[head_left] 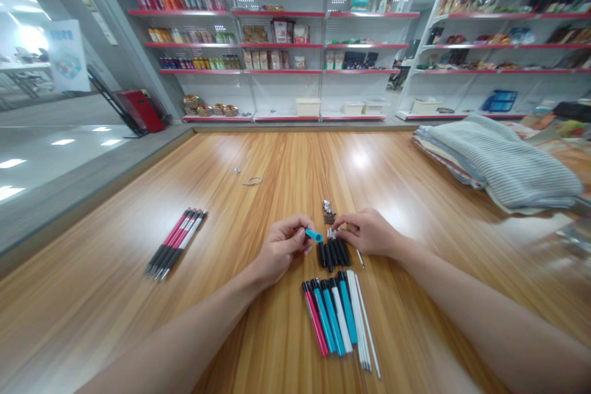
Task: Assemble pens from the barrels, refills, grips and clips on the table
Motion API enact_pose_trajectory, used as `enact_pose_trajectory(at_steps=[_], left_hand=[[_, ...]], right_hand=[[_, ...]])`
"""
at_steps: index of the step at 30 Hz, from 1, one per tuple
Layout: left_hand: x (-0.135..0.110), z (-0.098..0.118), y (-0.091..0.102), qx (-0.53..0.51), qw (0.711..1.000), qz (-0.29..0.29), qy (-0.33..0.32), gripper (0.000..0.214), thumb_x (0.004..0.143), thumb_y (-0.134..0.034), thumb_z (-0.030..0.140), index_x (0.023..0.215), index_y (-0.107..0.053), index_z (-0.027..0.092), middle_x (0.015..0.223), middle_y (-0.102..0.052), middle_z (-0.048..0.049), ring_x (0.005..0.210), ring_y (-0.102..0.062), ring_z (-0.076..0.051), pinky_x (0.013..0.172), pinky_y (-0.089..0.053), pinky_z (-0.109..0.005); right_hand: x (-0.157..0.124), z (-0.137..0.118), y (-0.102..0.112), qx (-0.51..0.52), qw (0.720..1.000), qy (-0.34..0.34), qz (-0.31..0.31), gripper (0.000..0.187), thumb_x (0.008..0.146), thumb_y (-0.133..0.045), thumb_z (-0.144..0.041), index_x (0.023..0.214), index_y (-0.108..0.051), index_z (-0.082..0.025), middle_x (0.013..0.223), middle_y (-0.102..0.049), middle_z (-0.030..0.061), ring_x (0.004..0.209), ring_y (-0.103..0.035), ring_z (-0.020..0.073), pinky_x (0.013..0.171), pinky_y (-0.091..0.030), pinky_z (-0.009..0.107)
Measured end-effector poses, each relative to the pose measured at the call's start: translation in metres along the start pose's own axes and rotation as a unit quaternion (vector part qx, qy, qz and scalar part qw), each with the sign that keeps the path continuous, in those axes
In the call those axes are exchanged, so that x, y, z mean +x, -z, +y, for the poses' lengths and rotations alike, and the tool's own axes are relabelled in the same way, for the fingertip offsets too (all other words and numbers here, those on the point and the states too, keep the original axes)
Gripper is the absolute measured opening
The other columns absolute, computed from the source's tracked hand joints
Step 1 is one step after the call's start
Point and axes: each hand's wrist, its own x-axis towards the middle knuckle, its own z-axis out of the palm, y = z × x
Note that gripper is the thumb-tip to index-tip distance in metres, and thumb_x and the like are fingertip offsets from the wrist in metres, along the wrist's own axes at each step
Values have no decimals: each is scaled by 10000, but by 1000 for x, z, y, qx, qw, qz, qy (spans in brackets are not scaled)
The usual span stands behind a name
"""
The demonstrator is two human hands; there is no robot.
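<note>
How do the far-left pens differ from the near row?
The left pens are pink and black; the near row is mostly teal. The left pens lie slanted, apart; the near row lies by the left hand, which pinches a teal piece. Both rest side by side.

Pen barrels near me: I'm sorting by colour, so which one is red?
The red barrel is the leftmost of the row on the table; the teal barrels and the white barrel lie to its right.
</note>
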Motion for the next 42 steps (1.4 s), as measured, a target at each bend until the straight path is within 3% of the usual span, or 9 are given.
enact_pose_trajectory(at_steps=[11, 21, 33, 36, 42], left_hand=[[2, -3, -1, -37, 999, -2, 26, 210, 865, -590, 338, 860, -564, 129, 638, -434, 11, 531, -341, -78, 505, -283, -227], [1, -1, -1, -43, 998, 2, 34, 209, 862, -595, 331, 861, -559, 125, 632, -430, 13, 534, -348, -77, 506, -276, -227], [1, -5, 2, -44, 999, 7, 26, 166, 893, -561, 289, 870, -569, 124, 640, -415, 16, 526, -320, -61, 499, -218, -224], [2, -5, 3, -48, 998, 9, 28, 170, 897, -557, 289, 864, -564, 123, 636, -401, 21, 522, -309, -58, 495, -212, -221], [4, -5, 0, -65, 997, 9, 44, 175, 915, -539, 311, 888, -524, 139, 657, -404, 26, 504, -298, -50, 473, -208, -205]], right_hand=[[2, -2, -2, -15, 1000, 5, -4, 182, 878, -584, -348, 921, -699, -214, 536, -554, -35, 470, -454, 88, 546, -310, 228], [2, -1, -3, -18, 999, 27, -3, 164, 881, -586, -289, 976, -717, -262, 734, -706, -4, 546, -555, 99, 581, -363, 225], [3, -3, -3, -77, 996, 37, -7, 125, 882, -581, -289, 904, -693, -237, 717, -697, 1, 589, -594, 125, 577, -354, 229], [3, 1, -3, -64, 997, 35, 37, 144, 906, -557, -302, 914, -679, -226, 713, -688, 0, 582, -587, 118, 576, -359, 227], [6, -3, -3, -40, 977, 64, 202, 124, 928, -546, -271, 931, -628, -178, 755, -672, 19, 664, -602, 123, 633, -412, 230]])
